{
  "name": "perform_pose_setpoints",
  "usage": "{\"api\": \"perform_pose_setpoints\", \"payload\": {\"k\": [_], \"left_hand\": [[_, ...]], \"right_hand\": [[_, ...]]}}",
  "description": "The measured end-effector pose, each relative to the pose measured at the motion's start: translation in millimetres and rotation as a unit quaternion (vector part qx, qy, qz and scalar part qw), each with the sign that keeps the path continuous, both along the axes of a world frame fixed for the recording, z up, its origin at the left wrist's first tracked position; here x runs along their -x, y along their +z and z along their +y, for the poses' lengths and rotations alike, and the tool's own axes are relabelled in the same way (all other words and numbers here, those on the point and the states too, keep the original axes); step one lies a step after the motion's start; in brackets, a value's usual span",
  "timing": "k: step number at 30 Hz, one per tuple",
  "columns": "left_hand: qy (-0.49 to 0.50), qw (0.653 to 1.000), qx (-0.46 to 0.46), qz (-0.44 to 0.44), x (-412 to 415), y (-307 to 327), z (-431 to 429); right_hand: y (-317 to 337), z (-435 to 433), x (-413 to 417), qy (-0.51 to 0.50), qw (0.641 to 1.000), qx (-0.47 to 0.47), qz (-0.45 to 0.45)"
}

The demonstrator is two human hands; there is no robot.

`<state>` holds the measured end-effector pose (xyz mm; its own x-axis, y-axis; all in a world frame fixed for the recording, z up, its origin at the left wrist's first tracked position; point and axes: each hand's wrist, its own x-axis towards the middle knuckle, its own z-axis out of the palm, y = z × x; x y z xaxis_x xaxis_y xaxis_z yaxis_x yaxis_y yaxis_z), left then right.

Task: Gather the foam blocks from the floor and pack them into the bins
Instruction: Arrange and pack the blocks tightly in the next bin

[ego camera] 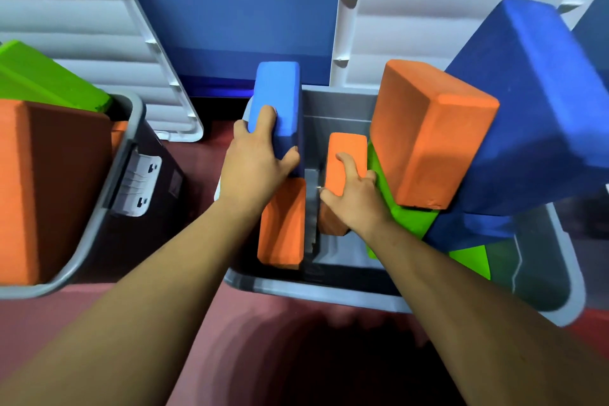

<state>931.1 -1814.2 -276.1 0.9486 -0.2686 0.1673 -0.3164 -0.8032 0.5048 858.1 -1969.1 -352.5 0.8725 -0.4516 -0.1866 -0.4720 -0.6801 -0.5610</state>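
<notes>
Your right grip (357,198) curled round small orange block (346,155), left grip (255,161) clamped on light blue block (278,99), both in bin (313,287). Risk: big orange block (431,138) and dark blue block (534,102), right of right grip, lean high above rim; nudge may tip them out. Foam matte, corners rounded, faces lightly pitted.

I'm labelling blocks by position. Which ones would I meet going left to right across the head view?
Far-left orange block → light blue block → small orange block → big orange block → dark blue block.
</notes>
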Motion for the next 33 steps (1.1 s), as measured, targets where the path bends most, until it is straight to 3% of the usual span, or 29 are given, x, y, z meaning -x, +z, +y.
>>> {"api": "perform_pose_setpoints", "payload": {"k": [7, 11, 13, 26, 33], "left_hand": [[-0.03, 0.998, -0.042, 0.042, 3.0, -34.2, 9.4], [-0.074, 0.996, -0.056, 0.004, 1.3, -52.7, 6.3], [-0.089, 0.995, -0.044, 0.033, -2.6, -53.1, 4.7], [-0.144, 0.981, -0.038, 0.128, -5.7, -55.7, 4.1], [-0.161, 0.972, -0.052, 0.16, 18.5, -59.9, 17.8]], "right_hand": [[14.6, 2.1, 14.6, -0.007, 0.999, -0.003, -0.039], [13.2, 6.0, 43.3, 0.029, 0.999, -0.02, 0.009], [10.1, 12.6, 53.5, 0.053, 0.997, -0.025, 0.045], [30.4, 34.2, 68.7, 0.082, 0.994, -0.051, 0.047], [21.6, 30.3, 68.0, 0.093, 0.982, -0.095, 0.135]]}}
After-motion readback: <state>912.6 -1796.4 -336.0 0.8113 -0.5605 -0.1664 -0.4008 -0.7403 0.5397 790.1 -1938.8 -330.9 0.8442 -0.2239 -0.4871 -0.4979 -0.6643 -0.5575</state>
